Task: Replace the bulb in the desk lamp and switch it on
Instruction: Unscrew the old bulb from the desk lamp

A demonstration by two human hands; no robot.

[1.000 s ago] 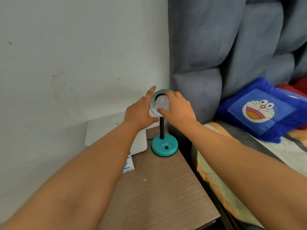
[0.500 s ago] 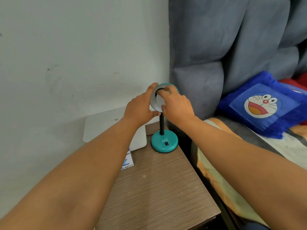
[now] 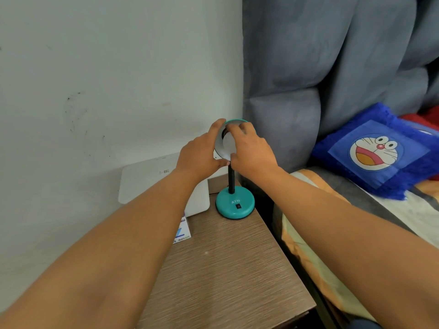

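A small teal desk lamp stands at the back of a wooden bedside table (image 3: pixel 228 269). Its round base (image 3: pixel 234 205) carries a black switch, and a black neck rises to the teal shade (image 3: pixel 219 143), whose white inside faces me. My left hand (image 3: pixel 199 157) grips the shade's left rim. My right hand (image 3: pixel 251 150) reaches into the shade, fingers closed around the white bulb (image 3: pixel 229 144), which is mostly hidden by them.
A white flat box (image 3: pixel 147 184) leans against the wall behind the lamp, with a small printed card (image 3: pixel 181 231) beside it. A bed with a grey padded headboard (image 3: pixel 308 91) and a blue cartoon cushion (image 3: pixel 377 153) lies to the right.
My right hand's fingers have closed further over the bulb inside the shade, hiding more of it. My left hand keeps its hold on the shade.
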